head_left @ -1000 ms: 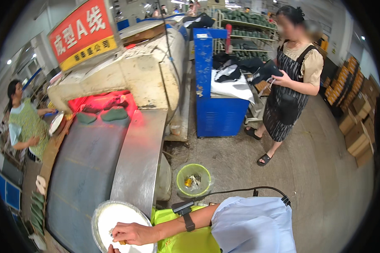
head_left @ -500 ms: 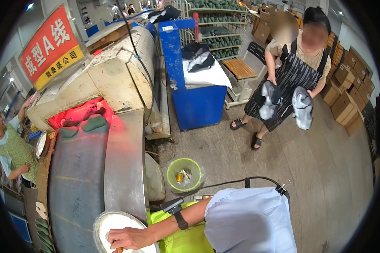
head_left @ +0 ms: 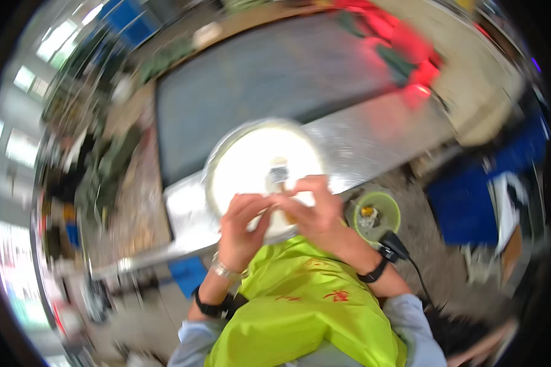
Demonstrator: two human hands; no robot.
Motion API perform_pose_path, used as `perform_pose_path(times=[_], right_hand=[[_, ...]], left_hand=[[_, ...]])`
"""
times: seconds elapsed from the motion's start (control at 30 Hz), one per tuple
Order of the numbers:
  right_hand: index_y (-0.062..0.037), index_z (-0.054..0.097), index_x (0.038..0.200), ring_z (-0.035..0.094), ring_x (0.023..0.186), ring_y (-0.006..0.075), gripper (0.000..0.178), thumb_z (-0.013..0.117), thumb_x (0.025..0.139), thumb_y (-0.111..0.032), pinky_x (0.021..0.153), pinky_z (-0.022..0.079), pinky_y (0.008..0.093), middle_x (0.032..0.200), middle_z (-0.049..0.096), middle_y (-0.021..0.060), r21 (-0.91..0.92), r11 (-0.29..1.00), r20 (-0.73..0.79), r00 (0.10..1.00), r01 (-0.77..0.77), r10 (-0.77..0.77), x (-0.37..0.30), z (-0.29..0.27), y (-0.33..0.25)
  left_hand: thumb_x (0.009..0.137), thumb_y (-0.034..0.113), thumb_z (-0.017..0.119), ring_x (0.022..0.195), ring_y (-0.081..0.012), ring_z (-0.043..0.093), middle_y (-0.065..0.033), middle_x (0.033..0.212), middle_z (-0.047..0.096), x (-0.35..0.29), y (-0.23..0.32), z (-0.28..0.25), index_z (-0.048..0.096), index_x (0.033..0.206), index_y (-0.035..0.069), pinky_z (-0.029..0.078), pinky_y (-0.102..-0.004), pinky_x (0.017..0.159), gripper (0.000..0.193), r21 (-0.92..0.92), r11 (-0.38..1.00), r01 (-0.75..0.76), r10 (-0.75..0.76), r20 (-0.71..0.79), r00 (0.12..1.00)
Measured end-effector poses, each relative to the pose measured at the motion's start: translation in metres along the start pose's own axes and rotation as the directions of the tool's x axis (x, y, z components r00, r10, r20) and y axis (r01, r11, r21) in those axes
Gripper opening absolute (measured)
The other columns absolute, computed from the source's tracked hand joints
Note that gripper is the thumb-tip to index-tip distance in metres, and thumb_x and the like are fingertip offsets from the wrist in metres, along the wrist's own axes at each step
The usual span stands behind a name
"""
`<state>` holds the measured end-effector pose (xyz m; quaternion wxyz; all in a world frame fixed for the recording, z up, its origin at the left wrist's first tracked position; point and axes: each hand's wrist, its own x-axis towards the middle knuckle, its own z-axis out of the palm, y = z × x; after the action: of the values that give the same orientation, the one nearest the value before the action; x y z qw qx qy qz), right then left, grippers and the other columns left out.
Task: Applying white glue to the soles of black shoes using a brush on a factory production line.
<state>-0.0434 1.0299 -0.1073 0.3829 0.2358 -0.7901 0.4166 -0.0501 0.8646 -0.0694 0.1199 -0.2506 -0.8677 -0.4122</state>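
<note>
My two hands meet over a wide round basin (head_left: 222, 142) of white liquid or paste on the steel ledge in front of me. Blurred by motion, a brush (head_left: 278, 171) with a pale, greyish head and an orange-tan handle points away from me above the white. Its handle runs into my right hand (head_left: 315, 211), whose fingers are closed around it. Beside it, my left hand (head_left: 245, 220) has thumb and fingertips pinched close to the right fingers; whatever lies between them is too blurred to make out.
Beyond the basin stretches a grey conveyor belt (head_left: 245, 85), edged by the steel ledge (head_left: 373, 144). Dark green pieces (head_left: 393, 63) sit by the red-lit machine mouth. A lime-green bin (head_left: 398, 215) stands on the floor at right, near a blue cabinet (head_left: 465, 205).
The view has swung left and down toward the belt, and the person holding shoes has left it. My left hand now shows, close to my right over the basin.
</note>
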Motion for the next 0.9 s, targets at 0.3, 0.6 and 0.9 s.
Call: perform_pose_path(times=[0.3,0.6,0.9], right_hand=[[-0.0148,0.07,0.098,0.044,0.064,0.0141,0.04,0.069,0.058,-0.016,0.055,0.042,0.0269,0.067,0.039,0.0002,-0.043,0.937,0.423,0.856,0.347,-0.298,0.02,0.013,-0.018],[-0.0099,0.068,0.095,0.05,0.07,0.0142,0.036,0.064,0.06,-0.016,0.057,0.043,0.0261,0.073,0.048,-0.001,0.165,0.814,0.505,0.661,0.556,-0.555,0.044,0.037,-0.021],[-0.0083,0.068,0.091,0.05,0.067,0.0185,0.025,0.063,0.067,-0.013,0.057,0.043,0.0312,0.079,0.053,0.0024,0.293,0.706,0.559,0.483,0.645,-0.674,0.052,0.048,-0.022]], left_hand=[[0.072,-0.001,0.069,0.075,-0.0221,0.056,-0.005,0.085,0.061,-0.039,-0.022,-0.036,0.068,0.092,0.009,0.047,-0.0312,0.066,0.023,-0.005,0.992,0.123,-0.123,-0.137,0.983],[0.066,0.009,0.068,0.078,-0.0191,0.054,0.0003,0.085,0.059,-0.043,-0.04,-0.061,0.066,0.086,0.012,0.041,-0.0323,0.071,0.021,0.121,0.989,-0.086,0.089,-0.018,0.996],[0.07,0.015,0.055,0.082,-0.0213,0.049,-0.0054,0.081,0.046,-0.036,-0.066,-0.069,0.051,0.076,0.006,0.041,-0.0324,0.077,0.011,0.176,0.876,-0.45,0.42,0.183,0.889]])
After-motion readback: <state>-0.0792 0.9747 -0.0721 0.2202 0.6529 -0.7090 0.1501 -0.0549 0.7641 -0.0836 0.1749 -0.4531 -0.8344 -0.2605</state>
